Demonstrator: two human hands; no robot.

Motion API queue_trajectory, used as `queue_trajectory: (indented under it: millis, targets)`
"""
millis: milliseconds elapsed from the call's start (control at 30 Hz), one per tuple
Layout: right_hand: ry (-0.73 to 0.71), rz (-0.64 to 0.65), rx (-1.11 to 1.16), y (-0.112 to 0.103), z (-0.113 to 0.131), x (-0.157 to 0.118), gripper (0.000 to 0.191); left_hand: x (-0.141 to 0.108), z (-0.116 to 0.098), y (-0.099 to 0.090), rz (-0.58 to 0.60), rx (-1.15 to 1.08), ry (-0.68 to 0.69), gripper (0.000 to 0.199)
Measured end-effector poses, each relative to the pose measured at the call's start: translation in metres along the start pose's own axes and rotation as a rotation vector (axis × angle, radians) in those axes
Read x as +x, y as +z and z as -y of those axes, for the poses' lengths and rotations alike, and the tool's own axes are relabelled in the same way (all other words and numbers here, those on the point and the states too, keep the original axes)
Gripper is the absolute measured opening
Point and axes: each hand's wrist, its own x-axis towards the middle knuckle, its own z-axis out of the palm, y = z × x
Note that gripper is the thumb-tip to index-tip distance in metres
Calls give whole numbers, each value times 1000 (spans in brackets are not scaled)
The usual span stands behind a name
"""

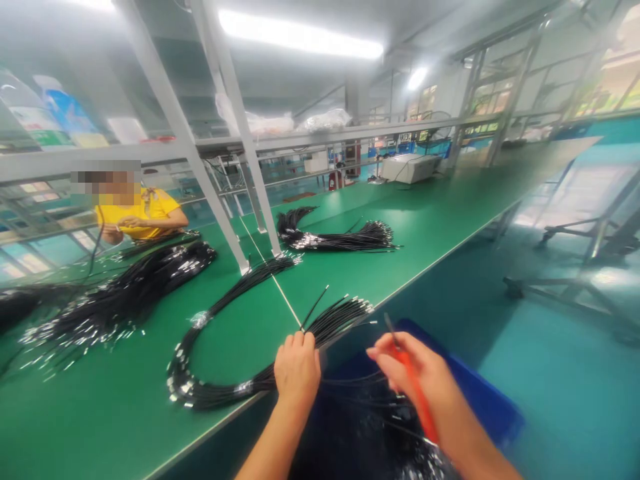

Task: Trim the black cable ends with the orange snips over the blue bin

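Observation:
My left hand [299,367] is closed around a bundle of black cables [197,393] at the front edge of the green table. The bundle curves in a U to the left, with bands of clear wrap around it, and its near ends with silvery tips [357,305] fan out past my fingers. Held off the table edge, my right hand [407,363] grips a red-handled tool [419,393] with a narrow dark tip; its exact kind is unclear. A few thin black strands run below, between the two hands. What my left fingers cover is hidden.
A second cable bundle [340,240] lies farther back, and a large pile [125,287] at left. Metal posts [255,153] rise from the green table [240,360]. A blue bin [480,393] stands below the edge. A person in yellow [155,213] sits across.

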Motion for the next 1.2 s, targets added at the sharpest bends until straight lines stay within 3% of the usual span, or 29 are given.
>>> queue_trajectory:
  millis: [33, 100, 233, 333, 467, 567, 667, 767, 867, 967, 1200]
  targets:
    - [-31, 7, -149, 6, -6, 4, 12, 1, 1, -1, -1, -14, 2, 11]
    - [-5, -16, -213, 17, -24, 9, 11, 3, 5, -3, -10, -53, -12, 12]
    - [58, 0, -166, 21, -66, 8, 26, 6, 14, -12, -46, -189, -104, 14]
    - [77, -116, -63, 8, -78, 9, 21, 8, 11, -23, -64, -352, -124, 13]
    - [79, -279, 130, -9, -55, 13, 21, 1, -19, -38, -19, -611, -6, 9]
    - [69, -247, 302, -10, -30, 7, 25, -11, -43, -44, 17, -882, 114, 13]
    - [74, -187, 414, -1, -18, -5, 26, -20, -51, -44, 0, -1039, 199, 9]
    - [32, -194, 498, 10, -15, -17, 25, -23, -48, -43, 53, -1132, 115, 10]
    - [-53, -285, 508, 19, -13, -23, 18, -22, -46, -47, 172, -1178, -35, 13]
    - [-81, -316, 493, 24, -7, -23, 15, -21, -46, -54, 251, -1184, -63, 13]
    - [-90, -321, 494, 26, 1, -20, 16, -24, -50, -57, 310, -1177, -89, 16]
